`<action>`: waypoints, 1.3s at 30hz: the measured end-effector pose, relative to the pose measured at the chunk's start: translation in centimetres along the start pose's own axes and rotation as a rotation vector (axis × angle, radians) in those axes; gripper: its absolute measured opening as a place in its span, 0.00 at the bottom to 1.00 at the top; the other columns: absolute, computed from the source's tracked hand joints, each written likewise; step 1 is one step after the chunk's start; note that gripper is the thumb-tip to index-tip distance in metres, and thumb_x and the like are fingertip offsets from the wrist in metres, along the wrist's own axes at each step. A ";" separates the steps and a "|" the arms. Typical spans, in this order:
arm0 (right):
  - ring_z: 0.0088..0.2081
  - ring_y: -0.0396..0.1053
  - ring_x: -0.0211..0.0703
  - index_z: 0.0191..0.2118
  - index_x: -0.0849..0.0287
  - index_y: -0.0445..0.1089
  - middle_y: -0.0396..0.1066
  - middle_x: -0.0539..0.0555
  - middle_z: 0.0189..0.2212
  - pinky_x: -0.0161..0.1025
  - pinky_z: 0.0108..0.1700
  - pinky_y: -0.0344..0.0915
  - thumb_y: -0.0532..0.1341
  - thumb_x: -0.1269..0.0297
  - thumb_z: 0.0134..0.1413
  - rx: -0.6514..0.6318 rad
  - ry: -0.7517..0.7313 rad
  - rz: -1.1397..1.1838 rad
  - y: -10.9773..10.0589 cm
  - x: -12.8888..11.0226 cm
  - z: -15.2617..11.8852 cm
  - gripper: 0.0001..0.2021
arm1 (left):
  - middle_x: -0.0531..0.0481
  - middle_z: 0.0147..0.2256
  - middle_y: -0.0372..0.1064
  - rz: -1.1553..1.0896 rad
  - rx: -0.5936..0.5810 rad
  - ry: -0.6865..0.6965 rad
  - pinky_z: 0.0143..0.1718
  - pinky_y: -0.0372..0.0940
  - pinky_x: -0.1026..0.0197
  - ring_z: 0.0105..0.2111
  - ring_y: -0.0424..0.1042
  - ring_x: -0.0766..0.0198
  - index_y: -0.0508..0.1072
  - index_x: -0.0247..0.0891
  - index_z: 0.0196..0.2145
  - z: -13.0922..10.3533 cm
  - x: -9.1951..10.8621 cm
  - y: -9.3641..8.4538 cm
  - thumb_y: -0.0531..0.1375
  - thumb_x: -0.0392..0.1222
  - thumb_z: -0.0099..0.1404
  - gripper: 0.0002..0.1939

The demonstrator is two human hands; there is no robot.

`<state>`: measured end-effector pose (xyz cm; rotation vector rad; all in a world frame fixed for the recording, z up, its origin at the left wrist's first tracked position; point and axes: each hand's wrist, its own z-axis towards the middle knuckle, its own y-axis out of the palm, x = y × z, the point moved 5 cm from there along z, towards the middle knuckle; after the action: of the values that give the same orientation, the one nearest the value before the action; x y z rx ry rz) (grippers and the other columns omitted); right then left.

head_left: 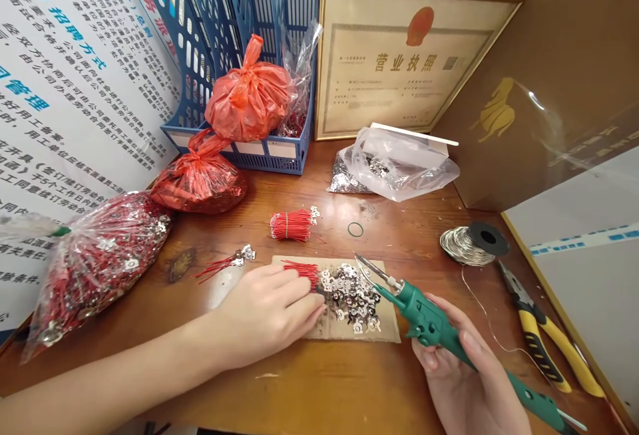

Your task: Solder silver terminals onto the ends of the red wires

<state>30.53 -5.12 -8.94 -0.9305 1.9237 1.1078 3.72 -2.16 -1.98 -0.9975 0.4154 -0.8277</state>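
My right hand (464, 362) grips a green soldering iron (434, 325), its metal tip pointing up and left above a sheet of cardboard (389, 332). A pile of small silver metal terminals (352, 295) lies on the cardboard below the tip. My left hand (274, 305) is at the cardboard's left side, fingers curled and closed beside a bunch of short red wires (302, 272). What its fingertips hold, if anything, is hidden. Left of that hand lie a few red wires with terminals attached (227, 262). Behind it sits a banded bundle of red wires (290, 225).
A solder spool (469, 243) and yellow-black pliers (549, 335) lie at right. At the back are a green rubber band (355, 229) and a clear bag of metal parts (394, 165). Red bags (249, 99), a filled clear bag (104, 265) and a blue file rack (269, 155) stand left.
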 end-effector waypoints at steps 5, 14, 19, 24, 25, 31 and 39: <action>0.25 0.66 0.38 0.44 0.53 0.88 0.72 0.54 0.25 0.32 0.27 0.72 0.79 0.45 0.44 0.013 0.006 -0.037 0.7 -0.5 0.0 0.23 | 0.54 0.26 0.68 -0.045 -0.084 -0.036 0.30 0.58 0.54 0.26 0.66 0.60 0.79 0.38 0.35 -2.0 0.0 -0.5 0.57 0.36 0.79 0.14; 0.24 0.66 0.37 0.41 0.52 0.88 0.71 0.54 0.24 0.31 0.25 0.71 0.80 0.44 0.38 0.068 -0.006 -0.078 1.0 -0.9 -0.4 0.24 | 0.54 0.27 0.71 -0.159 -0.082 -0.091 0.29 0.58 0.55 0.25 0.68 0.61 0.81 0.40 0.40 -2.5 -0.7 0.3 0.57 0.42 0.81 0.13; 0.24 0.66 0.38 0.43 0.52 0.87 0.73 0.55 0.26 0.33 0.24 0.70 0.78 0.45 0.44 0.014 -0.046 -0.094 0.7 -0.7 -0.2 0.22 | 0.52 0.31 0.74 -0.212 -0.018 -0.178 0.31 0.62 0.59 0.27 0.71 0.64 0.81 0.41 0.47 -2.5 -3.1 -0.9 0.62 0.46 0.79 0.10; 0.23 0.65 0.39 0.41 0.54 0.88 0.75 0.58 0.26 0.36 0.23 0.70 0.78 0.46 0.45 -0.031 -0.080 -0.155 0.9 -0.8 -0.5 0.21 | 0.53 0.31 0.75 -0.285 -0.100 -0.313 0.32 0.64 0.63 0.28 0.74 0.66 0.83 0.41 0.45 -3.2 -6.0 -0.9 0.65 0.44 0.75 0.07; 0.23 0.65 0.39 0.41 0.54 0.88 0.74 0.58 0.26 0.35 0.23 0.69 0.78 0.46 0.44 -0.030 -0.087 -0.161 1.0 -0.9 -0.5 0.21 | 0.53 0.32 0.75 -0.303 -0.097 -0.321 0.32 0.65 0.64 0.29 0.74 0.66 0.83 0.41 0.43 -3.5 -6.2 -0.7 0.65 0.43 0.75 0.06; 0.23 0.65 0.39 0.41 0.54 0.88 0.75 0.58 0.27 0.34 0.22 0.68 0.79 0.45 0.43 -0.011 -0.102 -0.189 1.1 -1.0 -0.5 0.22 | 0.53 0.31 0.76 -0.401 -0.068 -0.407 0.33 0.66 0.64 0.29 0.74 0.67 0.83 0.41 0.40 -4.3 -6.4 0.5 0.62 0.41 0.75 0.09; 0.24 0.68 0.40 0.40 0.54 0.88 0.77 0.59 0.29 0.34 0.24 0.70 0.80 0.45 0.39 0.019 -0.070 -0.208 1.0 -0.9 -0.6 0.24 | 0.52 0.30 0.76 -0.428 -0.034 -0.466 0.33 0.63 0.62 0.28 0.71 0.66 0.84 0.40 0.38 -3.9 -6.6 0.0 0.63 0.39 0.74 0.08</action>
<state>29.98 -5.08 -7.63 -1.0414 1.7339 0.9860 -3.02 0.67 -4.31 -1.2932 -0.1927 -0.9332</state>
